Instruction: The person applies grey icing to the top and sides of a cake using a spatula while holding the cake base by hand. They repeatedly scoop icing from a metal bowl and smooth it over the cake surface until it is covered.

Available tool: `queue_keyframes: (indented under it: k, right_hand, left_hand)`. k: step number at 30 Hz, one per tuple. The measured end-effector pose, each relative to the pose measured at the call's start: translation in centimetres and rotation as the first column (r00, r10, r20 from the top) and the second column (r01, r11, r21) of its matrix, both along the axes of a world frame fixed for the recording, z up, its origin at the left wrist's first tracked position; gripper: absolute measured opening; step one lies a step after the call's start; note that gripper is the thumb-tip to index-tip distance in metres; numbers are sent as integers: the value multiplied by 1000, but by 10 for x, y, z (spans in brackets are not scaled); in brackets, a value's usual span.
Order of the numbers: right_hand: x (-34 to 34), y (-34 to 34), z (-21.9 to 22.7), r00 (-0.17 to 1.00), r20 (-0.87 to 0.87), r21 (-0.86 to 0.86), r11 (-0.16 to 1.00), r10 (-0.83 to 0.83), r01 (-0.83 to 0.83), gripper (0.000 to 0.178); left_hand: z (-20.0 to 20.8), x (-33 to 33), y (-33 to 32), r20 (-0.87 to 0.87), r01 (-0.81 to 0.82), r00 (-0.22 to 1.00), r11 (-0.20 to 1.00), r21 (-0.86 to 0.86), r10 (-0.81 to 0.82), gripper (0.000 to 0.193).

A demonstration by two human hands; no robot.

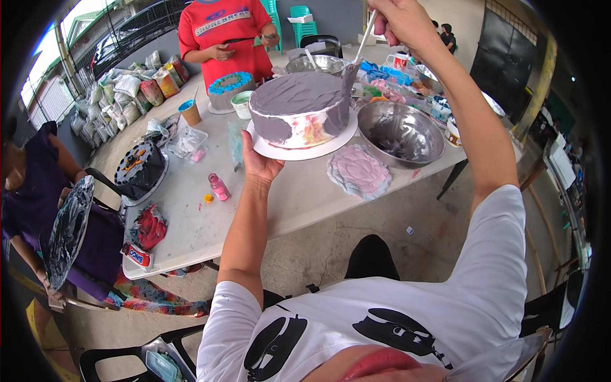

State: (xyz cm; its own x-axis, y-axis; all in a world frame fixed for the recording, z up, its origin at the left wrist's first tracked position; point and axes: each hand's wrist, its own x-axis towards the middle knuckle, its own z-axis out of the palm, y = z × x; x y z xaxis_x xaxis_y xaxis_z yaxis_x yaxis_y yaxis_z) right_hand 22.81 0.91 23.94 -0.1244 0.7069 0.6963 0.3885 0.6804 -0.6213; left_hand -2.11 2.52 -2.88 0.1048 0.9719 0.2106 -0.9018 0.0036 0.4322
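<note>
Cake [302, 114]: squat round drum, flat top up, axis near upright; on white disc board [318, 151] above surface [286, 207], left of bowl [420, 119]. Grey icing ridged on top, patchy on side, white, yellow and pink showing through. Left hand [262, 164]: gripping board's left edge, fingers partly hidden beneath. Right hand [402, 27]: closed around spatula [365, 39], long axis steep, handle up, grey-coated blade down at cake's right side. Bowl: shiny metal, grey-smeared. Cloth [359, 170]: pink, wrinkled.
</note>
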Motion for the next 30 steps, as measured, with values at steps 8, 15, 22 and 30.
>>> queue_keyframes:
  k: [8,15,22,30]
  right_hand:
    - [60,-5,-21,961,-227,33,987,161,-158,23]
    - [116,-13,-92,970,-234,102,991,-65,91,19]
    - [171,-10,-202,915,-176,-76,932,-362,354,16]
    - [157,-48,-275,754,-625,-194,976,-202,101,29]
  left_hand:
    - [-2,0,2,90,-35,995,998,-48,39,66]
    - [-3,0,1,156,-35,987,998,-60,44,66]
    - [-3,8,2,60,-50,997,998,42,47,66]
    - [-1,8,-1,62,-77,995,996,52,74,67]
